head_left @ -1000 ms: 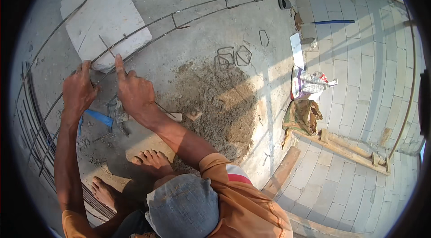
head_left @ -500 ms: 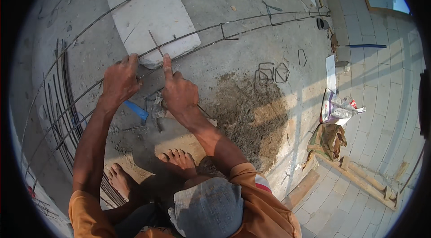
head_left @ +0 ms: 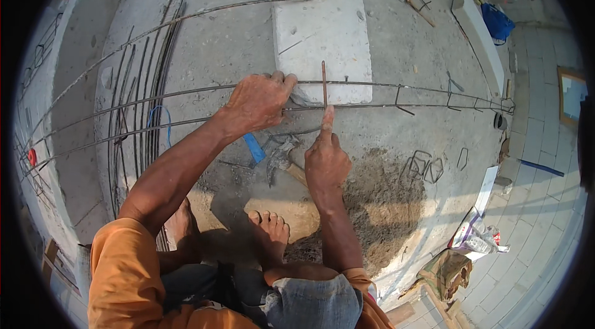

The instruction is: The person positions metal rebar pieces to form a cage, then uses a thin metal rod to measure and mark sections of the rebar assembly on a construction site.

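Two long, thin steel rebars run side by side across the view, the far one (head_left: 204, 89) and the near one (head_left: 372, 106). My left hand (head_left: 257, 102) is closed around them beside the white block, its fingertips curled at the far bar. A short rusty rod (head_left: 323, 78) lies crosswise over the bars, in front of the pale block (head_left: 322, 13). At its near end is my right hand (head_left: 327, 164), index finger stretched along it and other fingers curled; the thumb is hidden. Bent wire ties (head_left: 400, 99) join the bars further right.
A hammer (head_left: 282, 161) and a blue strip (head_left: 254, 148) lie near my feet. Bent steel stirrups (head_left: 424, 166) rest beside a sandy mortar patch (head_left: 384, 205). More loose rebars (head_left: 152, 81) lie at left, beside a low concrete wall (head_left: 80, 112). A plastic bag (head_left: 474, 233) sits at right.
The view has swung left, so the block and bars appear further right and more level. Both hands keep nearly the same places on the bars and rod.
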Demonstrator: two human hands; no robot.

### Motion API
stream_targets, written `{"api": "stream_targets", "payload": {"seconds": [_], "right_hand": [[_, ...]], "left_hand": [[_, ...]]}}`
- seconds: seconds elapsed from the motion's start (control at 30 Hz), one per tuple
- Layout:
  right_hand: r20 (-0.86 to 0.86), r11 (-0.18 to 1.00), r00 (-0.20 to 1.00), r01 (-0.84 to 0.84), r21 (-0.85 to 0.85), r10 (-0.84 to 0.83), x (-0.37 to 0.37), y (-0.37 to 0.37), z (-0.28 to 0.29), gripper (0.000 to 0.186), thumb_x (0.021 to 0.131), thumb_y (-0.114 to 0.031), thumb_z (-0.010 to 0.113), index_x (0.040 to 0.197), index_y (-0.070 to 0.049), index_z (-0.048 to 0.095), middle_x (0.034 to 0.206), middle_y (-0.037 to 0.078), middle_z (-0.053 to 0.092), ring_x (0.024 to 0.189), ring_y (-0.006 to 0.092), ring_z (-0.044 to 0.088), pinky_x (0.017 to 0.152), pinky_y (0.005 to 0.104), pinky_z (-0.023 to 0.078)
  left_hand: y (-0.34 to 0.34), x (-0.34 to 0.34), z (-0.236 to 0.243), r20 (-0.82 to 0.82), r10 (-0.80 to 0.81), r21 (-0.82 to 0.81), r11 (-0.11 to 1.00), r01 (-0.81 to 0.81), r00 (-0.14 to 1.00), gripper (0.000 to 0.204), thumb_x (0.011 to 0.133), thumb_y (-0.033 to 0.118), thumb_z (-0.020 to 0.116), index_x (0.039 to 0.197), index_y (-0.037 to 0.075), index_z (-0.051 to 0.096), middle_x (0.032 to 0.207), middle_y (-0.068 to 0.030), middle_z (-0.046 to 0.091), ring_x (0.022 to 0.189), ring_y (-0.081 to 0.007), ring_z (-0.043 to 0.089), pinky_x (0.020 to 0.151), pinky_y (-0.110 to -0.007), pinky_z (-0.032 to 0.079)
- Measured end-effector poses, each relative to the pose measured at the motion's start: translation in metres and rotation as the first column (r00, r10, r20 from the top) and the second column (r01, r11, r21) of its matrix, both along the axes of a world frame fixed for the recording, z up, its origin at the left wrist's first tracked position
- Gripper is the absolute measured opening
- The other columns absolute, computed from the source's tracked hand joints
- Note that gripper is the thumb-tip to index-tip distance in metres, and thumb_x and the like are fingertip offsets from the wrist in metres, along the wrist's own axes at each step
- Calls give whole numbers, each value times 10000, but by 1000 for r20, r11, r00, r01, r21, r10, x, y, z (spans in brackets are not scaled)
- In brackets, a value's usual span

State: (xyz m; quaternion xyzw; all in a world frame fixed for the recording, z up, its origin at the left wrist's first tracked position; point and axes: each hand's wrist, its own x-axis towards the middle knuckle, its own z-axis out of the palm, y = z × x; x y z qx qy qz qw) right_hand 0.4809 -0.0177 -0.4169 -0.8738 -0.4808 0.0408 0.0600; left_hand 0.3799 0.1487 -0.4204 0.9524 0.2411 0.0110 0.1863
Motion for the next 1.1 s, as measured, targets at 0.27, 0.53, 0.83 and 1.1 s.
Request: {"api": "stream_targets", "payload": {"seconds": [0.27, 0.53, 0.83, 1.1], "right_hand": [[76, 999, 996, -42, 17, 40, 13, 25, -16, 852, 690, -57, 678, 1467, -109, 333, 663, 115, 587, 467, 252, 597, 393, 382, 465], [86, 995, 995, -55, 81, 48, 17, 29, -17, 893, 686, -41, 686, 1480, -101, 283, 672, 123, 595, 455, 257, 591, 389, 387, 462], [38, 996, 999, -32, 80, 29, 5, -5, -12, 815, 726, -34, 659, 1465, -117, 326, 671, 117, 591, 471, 261, 596, 402, 397, 471], [30, 998, 999, -12, 59, 10, 13, -3, 8, 761, 765, -23, 634, 1460, -128, 342, 677, 117, 600, 464, 268, 587, 400, 389, 462]], "left_hand": [[3, 3, -3, -43, -11, -42, 999, 10, 999, 532, 611, 166, 811, 1028, -13, 532, 859, -162, 620, 747, -321, 668, 598, -398, 545], [2, 5, -1, 27, -27, -25, 999, 28, 999, 459, 596, 91, 773, 977, -16, 541, 794, -173, 618, 705, -319, 677, 580, -376, 555], [2, 2, 1, 9, 1, -17, 1000, -1, 1000, 477, 625, 122, 786, 1007, -12, 533, 824, -164, 617, 747, -326, 669, 614, -412, 548], [3, 4, 1, -49, -2, -8, 1000, 1, 999, 504, 628, 159, 801, 1024, -5, 535, 835, -154, 622, 765, -320, 671, 621, -406, 549]]}}
